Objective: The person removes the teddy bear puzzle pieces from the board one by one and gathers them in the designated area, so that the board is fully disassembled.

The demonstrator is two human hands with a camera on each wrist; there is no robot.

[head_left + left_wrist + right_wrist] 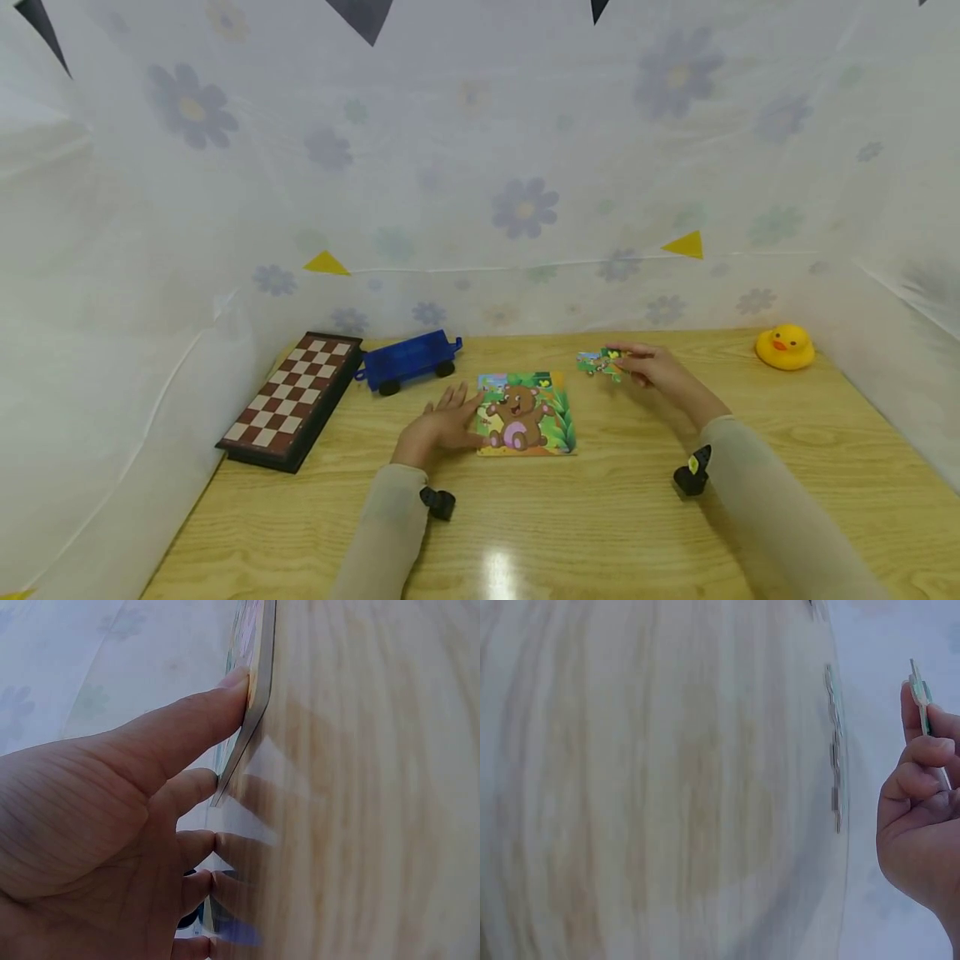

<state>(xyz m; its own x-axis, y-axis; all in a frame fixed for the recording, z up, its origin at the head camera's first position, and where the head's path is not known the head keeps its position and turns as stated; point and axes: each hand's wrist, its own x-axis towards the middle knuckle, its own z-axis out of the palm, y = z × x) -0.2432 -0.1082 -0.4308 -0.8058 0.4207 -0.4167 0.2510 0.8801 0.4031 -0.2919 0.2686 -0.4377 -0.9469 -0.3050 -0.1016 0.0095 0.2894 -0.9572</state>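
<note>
A square jigsaw puzzle [527, 421] with a brown bear picture lies mid-table. Along its left side is my left hand [446, 425], fingers spread out; in the left wrist view its thumb [199, 724] touches the puzzle's edge, while the other fingertips reach the tabletop. Farther right, my right hand [651, 369] pinches a puzzle piece [921, 694] between thumb and fingers, raised off the table. Other puzzle pieces [591, 362] lie on the tabletop just beside that hand, partly overlapped by it in the head view; the right wrist view shows them edge-on.
To the left lies a brown-and-white checkered game board [294, 396]. A blue toy wagon [408, 360] with black wheels stands behind the left hand. At the back right sits a yellow rubber duck [785, 348]. White flowered sheeting [450, 167] hangs around the wooden table [600, 533].
</note>
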